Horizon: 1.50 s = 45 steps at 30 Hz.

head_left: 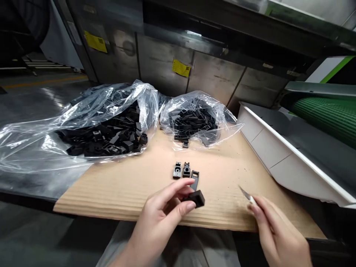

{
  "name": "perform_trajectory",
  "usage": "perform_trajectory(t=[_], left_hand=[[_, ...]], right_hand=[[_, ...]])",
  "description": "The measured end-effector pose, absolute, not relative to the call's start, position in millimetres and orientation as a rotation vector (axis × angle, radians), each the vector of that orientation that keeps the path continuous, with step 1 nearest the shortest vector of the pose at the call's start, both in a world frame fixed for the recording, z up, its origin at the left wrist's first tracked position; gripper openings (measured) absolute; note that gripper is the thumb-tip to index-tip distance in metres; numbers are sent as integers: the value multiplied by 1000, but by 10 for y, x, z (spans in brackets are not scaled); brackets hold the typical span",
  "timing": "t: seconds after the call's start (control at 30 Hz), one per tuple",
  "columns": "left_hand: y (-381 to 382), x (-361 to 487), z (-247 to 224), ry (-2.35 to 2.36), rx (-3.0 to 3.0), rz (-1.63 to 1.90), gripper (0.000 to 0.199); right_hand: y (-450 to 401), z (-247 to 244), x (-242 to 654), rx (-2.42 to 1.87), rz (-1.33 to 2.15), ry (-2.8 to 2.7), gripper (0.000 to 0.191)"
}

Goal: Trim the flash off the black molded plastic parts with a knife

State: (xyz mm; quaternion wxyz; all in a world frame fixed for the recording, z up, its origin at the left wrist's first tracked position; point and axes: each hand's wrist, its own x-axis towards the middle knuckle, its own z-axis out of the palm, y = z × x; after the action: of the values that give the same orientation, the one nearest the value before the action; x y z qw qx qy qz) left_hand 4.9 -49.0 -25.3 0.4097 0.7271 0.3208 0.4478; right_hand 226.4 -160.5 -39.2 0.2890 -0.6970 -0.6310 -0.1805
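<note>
Between the thumb and fingers of my left hand [164, 211] is a small black block-shaped part [197, 199], over the front of the cardboard sheet [222, 185]. My right hand [278, 226] grips a small knife [247, 194] by its pale handle, its blade pointing up and left, apart from the black part. Just beyond my left fingers lie a grey-black part with a round hole [177, 170], another small black part [186, 170] and a longer flat one with a rectangular opening [195, 176], partly hidden by my fingers.
Two clear plastic bags of black parts stand behind, a large one [111, 107] on the left and a smaller one [194, 122] in the middle. A white tray-like chute [267, 141] edges the right side, beside a green roller [330, 111]. Metal panels rise at the back.
</note>
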Motion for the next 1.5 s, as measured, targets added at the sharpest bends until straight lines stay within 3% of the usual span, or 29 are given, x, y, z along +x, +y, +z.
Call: perform_trajectory(t=[0.07, 0.23, 0.43, 0.5, 0.6, 0.8, 1.0, 1.33, 1.5], left_hand=[[-558, 162, -210, 738, 1563, 1046, 30], [-613, 442, -172, 583, 1298, 840, 22], [-586, 495, -148, 558, 1735, 705, 35], [-578, 490, -142, 567, 1933, 766, 28], [-576, 484, -148, 582, 2016, 818, 22], [-584, 476, -206, 711, 2062, 974, 17], [-601, 497, -309, 624, 2284, 1251, 25], [-586, 451, -275, 565, 2262, 1096, 23], [-583, 461, -310, 575, 2330, 1171, 26]], right_hand=[[-1649, -312, 2073, -1761, -158, -1462, 19], [-1477, -219, 1658, -1489, 491, -983, 28], [-1352, -203, 1719, -1564, 643, -947, 25], [-1381, -179, 1792, -1514, 669, -1108, 29], [-1454, -146, 1909, -1429, 613, -1404, 29], [-1569, -298, 1945, -1638, 104, -1572, 28], [-1557, -338, 1860, -1583, 26, -1698, 21], [-1493, -339, 1955, -1749, -247, -1670, 16], [-1527, -313, 1909, -1649, -42, -1616, 18]])
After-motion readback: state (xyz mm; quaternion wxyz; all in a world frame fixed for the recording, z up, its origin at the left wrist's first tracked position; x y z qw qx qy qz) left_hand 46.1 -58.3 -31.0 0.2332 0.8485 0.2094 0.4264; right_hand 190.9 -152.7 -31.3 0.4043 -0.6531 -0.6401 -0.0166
